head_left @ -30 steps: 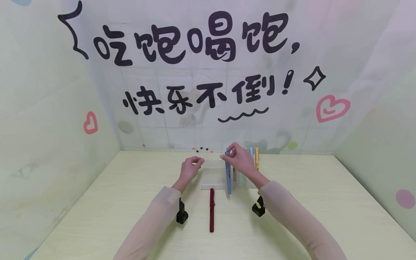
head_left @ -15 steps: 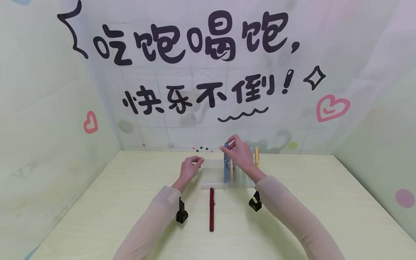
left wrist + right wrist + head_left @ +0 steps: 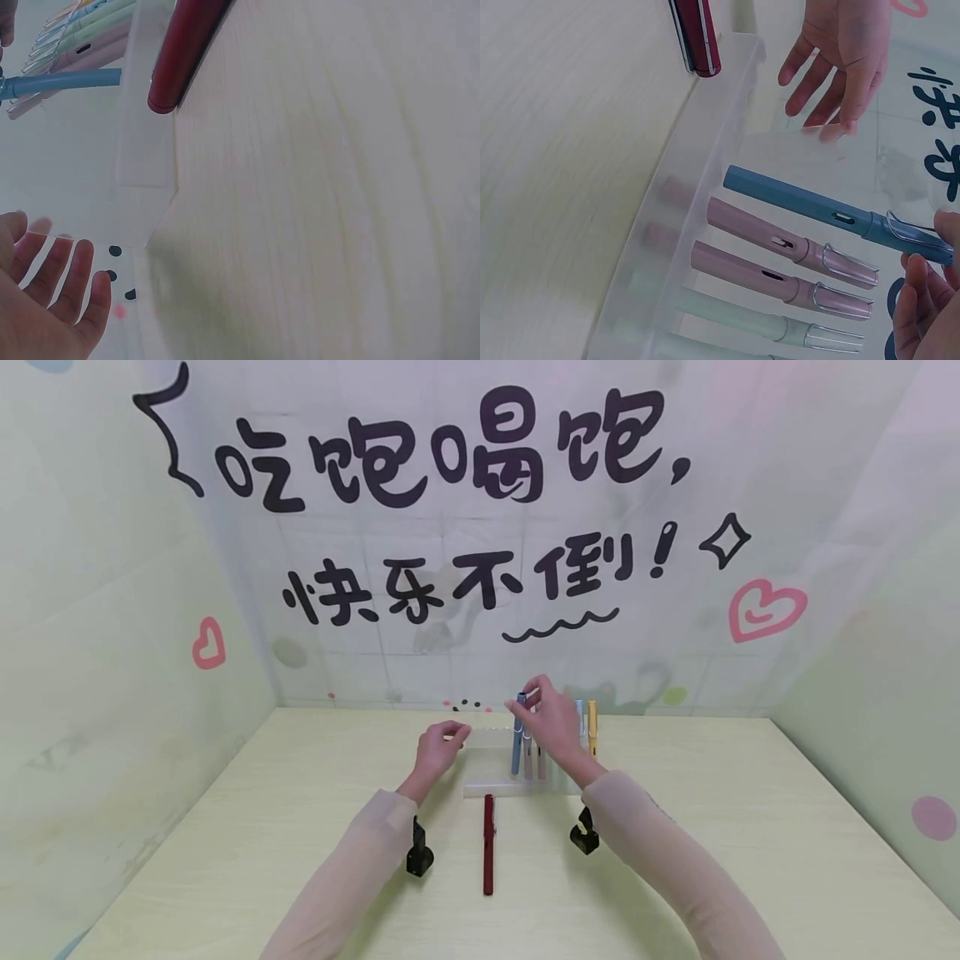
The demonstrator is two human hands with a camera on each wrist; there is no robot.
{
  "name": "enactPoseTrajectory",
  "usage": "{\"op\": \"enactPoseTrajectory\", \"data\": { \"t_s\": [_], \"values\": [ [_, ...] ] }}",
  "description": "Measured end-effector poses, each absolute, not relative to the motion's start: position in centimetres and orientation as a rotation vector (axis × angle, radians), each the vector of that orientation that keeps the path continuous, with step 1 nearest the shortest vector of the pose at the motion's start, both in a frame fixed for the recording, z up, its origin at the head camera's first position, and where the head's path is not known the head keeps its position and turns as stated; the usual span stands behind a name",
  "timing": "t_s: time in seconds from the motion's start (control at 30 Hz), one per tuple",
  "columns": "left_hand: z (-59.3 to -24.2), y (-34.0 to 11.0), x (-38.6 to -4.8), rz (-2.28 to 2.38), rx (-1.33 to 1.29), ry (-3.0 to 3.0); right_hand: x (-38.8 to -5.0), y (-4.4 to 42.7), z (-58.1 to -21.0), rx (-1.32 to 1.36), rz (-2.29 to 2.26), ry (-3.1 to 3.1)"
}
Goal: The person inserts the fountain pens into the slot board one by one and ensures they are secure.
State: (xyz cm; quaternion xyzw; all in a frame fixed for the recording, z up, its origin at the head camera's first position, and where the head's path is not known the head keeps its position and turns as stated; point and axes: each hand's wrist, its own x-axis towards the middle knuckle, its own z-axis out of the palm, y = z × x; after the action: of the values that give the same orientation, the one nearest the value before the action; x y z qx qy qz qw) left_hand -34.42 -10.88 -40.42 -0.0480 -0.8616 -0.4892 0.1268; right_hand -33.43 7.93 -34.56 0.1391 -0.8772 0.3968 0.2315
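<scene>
My right hand (image 3: pixel 557 720) pinches a blue fountain pen (image 3: pixel 802 201) near its cap end. The pen is slightly tilted, at the clear plastic pen stand (image 3: pixel 487 790), beside a row of pens. Its lower end looks just above the stand's front ledge in the right wrist view; contact is hard to tell. Two pinkish pens (image 3: pixel 754 232) rest in the stand next to it, followed by pale green pens (image 3: pixel 739 311). My left hand (image 3: pixel 437 753) pinches the stand's upper left edge between thumb and fingers.
A dark red fountain pen (image 3: pixel 489 847) lies on the table in front of the stand, clip end toward it. A yellow pen (image 3: pixel 592 727) sits at the row's right end. Behind the stand rises a printed backdrop (image 3: pixel 352 677).
My right hand has lifted the blue pen and brought it back from in front of the stand to the row's left end, with a slight shift left. My left hand stays put.
</scene>
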Motion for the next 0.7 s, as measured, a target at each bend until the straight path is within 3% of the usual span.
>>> {"op": "enactPoseTrajectory", "data": {
  "t_s": [0.7],
  "values": [
    [-40.7, -10.9, -34.7, -1.417, -0.119, -2.51, -33.0, 7.4, -35.7, 0.398, 1.025, -2.466]
  ]
}}
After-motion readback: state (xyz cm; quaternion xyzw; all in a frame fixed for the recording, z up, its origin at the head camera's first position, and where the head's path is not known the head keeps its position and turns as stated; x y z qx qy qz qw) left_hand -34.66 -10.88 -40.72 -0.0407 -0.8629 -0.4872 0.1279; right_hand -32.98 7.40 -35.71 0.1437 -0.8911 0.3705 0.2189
